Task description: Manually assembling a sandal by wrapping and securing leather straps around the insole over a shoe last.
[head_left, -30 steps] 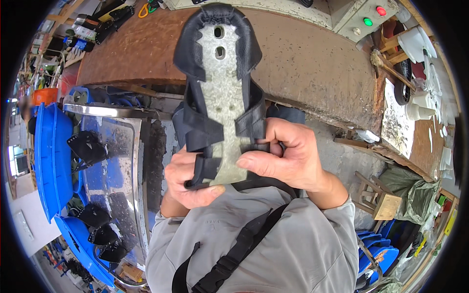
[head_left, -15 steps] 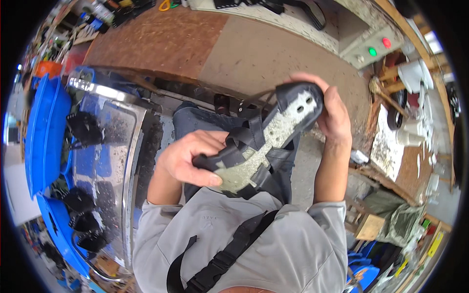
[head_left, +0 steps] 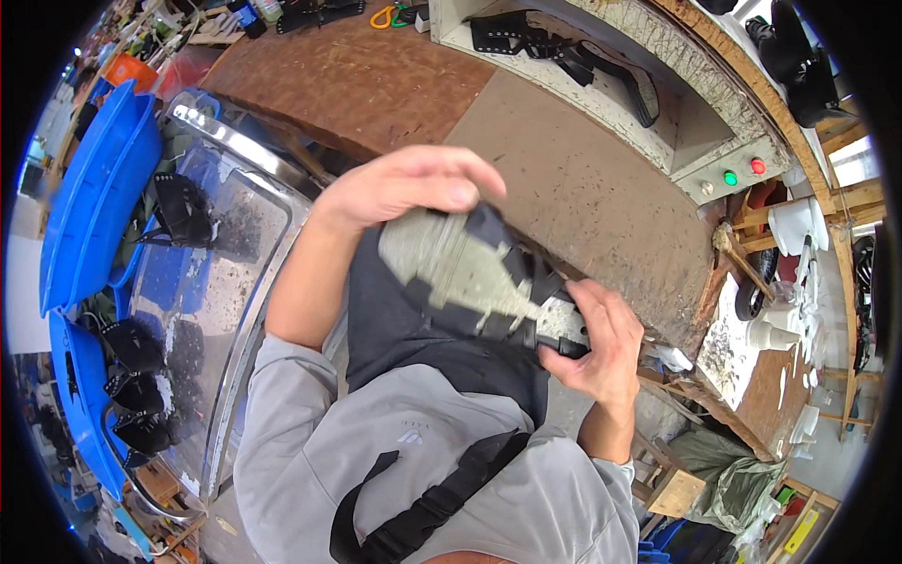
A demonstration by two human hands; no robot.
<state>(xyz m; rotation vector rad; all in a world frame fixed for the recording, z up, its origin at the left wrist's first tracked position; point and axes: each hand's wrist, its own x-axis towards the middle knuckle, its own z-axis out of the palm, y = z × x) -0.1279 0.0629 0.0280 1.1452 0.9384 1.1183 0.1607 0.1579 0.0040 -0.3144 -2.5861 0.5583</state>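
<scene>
Since the earlier frame, sandal piece [head_left: 479,277] is lying flatter and lower, turning over the lap, grey sole side up with black straps. Right hand [head_left: 594,343] is gripping its near end, fingers [head_left: 601,315] closed around the black strap. Left hand [head_left: 409,188] is cupping over its far end, fingers curled on it. Metal tray [head_left: 235,273] is standing to the left, holding black sandal pieces [head_left: 183,211]. Beyond, brown tabletop [head_left: 583,179] is running across; its far edge is carrying a control box [head_left: 738,174].
</scene>
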